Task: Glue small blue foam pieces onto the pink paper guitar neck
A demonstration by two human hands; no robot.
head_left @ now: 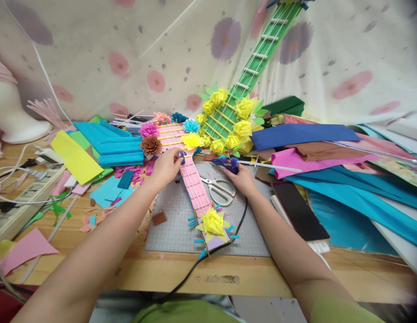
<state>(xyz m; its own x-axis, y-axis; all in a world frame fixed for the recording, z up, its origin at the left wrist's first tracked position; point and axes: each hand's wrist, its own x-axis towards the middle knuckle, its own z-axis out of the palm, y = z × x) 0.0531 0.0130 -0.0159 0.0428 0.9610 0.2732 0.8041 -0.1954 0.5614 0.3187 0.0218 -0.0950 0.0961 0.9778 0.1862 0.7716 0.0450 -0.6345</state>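
Observation:
My left hand (166, 166) is closed on a small dark blue paper flower (183, 158), over the upper neck of a pink craft guitar (197, 188). My right hand (242, 179) grips a blue glue gun (230, 164), its nozzle pointing left and a white glue stick (269, 166) standing out of its back. The pink guitar lies with its headstock towards me, white strings along the neck. Paper flowers in several colours ring its body, and a yellow flower (213, 222) sits on the headstock. Scissors (222, 192) lie between the neck and my right hand.
A green craft guitar (250, 72) with yellow flowers leans at the back. A grey cutting mat (168, 237) lies beneath the work. Blue crepe paper (121, 152) and a power strip (27, 197) are left; a phone (299, 211) is right. A black cord (184, 278) crosses the front edge.

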